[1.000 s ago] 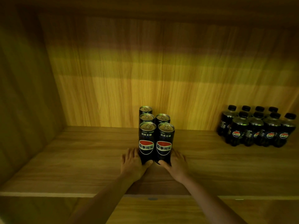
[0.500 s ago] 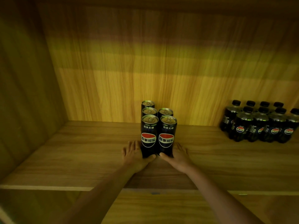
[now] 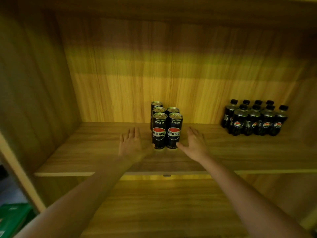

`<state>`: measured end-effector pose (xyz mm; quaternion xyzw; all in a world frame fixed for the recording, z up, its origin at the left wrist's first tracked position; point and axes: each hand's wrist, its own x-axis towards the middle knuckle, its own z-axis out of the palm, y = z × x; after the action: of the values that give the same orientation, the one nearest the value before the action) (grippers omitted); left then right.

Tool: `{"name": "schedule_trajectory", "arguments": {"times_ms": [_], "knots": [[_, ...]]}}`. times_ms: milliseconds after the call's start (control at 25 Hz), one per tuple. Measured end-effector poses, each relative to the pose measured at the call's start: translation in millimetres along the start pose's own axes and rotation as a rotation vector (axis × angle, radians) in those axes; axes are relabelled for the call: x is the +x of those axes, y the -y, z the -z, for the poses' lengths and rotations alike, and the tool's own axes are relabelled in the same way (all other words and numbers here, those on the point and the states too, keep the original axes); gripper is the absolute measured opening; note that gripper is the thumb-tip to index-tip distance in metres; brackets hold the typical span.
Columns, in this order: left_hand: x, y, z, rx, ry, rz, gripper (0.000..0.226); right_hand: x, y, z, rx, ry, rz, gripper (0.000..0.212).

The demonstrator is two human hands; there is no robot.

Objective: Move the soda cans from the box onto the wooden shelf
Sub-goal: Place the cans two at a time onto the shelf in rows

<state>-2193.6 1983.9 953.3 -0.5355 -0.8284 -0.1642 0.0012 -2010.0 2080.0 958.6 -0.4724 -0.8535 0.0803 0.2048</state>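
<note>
While both hands flank the front cans, best move is prob. a light nudge w/ the thumbs to square the pair against the rows behind, then pull straight back so nothing tips. Soda cans (image 3: 166, 127) stand upright mid wooden shelf (image 3: 96, 152), five visible: two in front, two behind, one more at the back left (box not clearly in view, maybe the green thing (image 3: 12, 219) at lower left, can't tell). Left hand (image 3: 133, 143) lies flat, palm down, fingers spread, thumb near the left front can's base. Right hand (image 3: 194, 144) likewise flat and spread, thumb tip touching or just beside the right can's base. Neither hand grips anything. Bottles (image 3: 253, 117) sit well apart at right.
</note>
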Motion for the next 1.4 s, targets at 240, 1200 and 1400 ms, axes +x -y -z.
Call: {"name": "schedule_trajectory", "arguments": {"times_ms": [240, 1200, 1400], "knots": [[-43, -3, 50, 0.077, -0.05, -0.184, 0.092, -39, 51, 42, -0.108, -0.023, 0.179, 0.077], [-226, 70, -223, 0.212, -0.008, -0.237, 0.094, -241, -57, -212, -0.214, 0.221, 0.336, 0.082], [-274, 129, -380, 0.214, 0.08, -0.256, 0.092, -307, -105, -366, -0.215, 0.294, 0.34, 0.084]]}}
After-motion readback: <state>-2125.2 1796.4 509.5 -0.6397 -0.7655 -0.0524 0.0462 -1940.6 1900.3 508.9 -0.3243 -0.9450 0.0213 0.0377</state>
